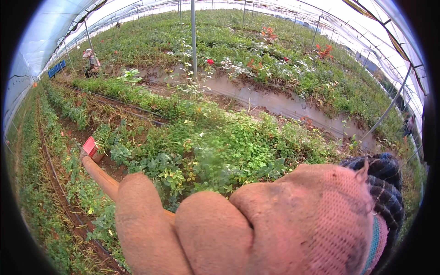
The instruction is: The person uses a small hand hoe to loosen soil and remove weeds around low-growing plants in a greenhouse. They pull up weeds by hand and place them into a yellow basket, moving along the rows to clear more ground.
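My right hand (275,223) fills the lower right, very near the camera. It wears a soiled pink knit glove with a blue-striped cuff and comes out of a dark plaid sleeve (386,187). The gloved fingers wrap around a wooden tool handle (103,178), which slants up to the left. At its far end is a dull metal fitting (83,153); the shape of the tool's head cannot be made out. Just beside that end shows a red plastic object (90,147), partly covered by the handle. My left hand is out of view. Leafy green plants (220,144) grow thickly beyond the hand.
Black irrigation pipes (113,98) run along the soil rows. A grey metal post (194,37) rises from the bed, before a pale plastic-covered strip (247,92). Far left, a person (91,63) is near blue crates (56,68); another person (409,124) shows at far right.
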Available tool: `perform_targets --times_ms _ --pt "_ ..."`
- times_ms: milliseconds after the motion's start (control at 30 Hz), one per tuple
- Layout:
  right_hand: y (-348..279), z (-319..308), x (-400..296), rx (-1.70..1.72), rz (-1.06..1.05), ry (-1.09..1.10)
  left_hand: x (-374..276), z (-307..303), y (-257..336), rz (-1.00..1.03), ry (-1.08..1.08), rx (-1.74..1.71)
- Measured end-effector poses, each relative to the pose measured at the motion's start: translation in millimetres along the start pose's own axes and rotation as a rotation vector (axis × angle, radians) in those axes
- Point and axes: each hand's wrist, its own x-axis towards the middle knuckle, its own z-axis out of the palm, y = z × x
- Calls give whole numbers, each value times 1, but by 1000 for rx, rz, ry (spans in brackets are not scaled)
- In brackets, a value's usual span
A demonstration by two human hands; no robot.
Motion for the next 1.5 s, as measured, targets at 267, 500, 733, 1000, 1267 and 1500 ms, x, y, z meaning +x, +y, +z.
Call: perform_targets --times_ms 267,500,733,1000,1267,1500 --pt "14 20 35 111 143 -56 26 3 27 43 -35 -43" --pt "126 94 1 329 362 248 78 -26 -90 -105 103 -294" --pt "151 209 -98 900 877 785 98 -36 -77 -205 -10 -13" --pt "76 377 -128 1184 1595 659 142 -45 -21 -12 -43 19" --pt "-53 540 -248 1268 2173 379 146 -23 66 87 -79 140" --pt "-31 539 -307 954 2265 190 131 32 94 75 -53 178"
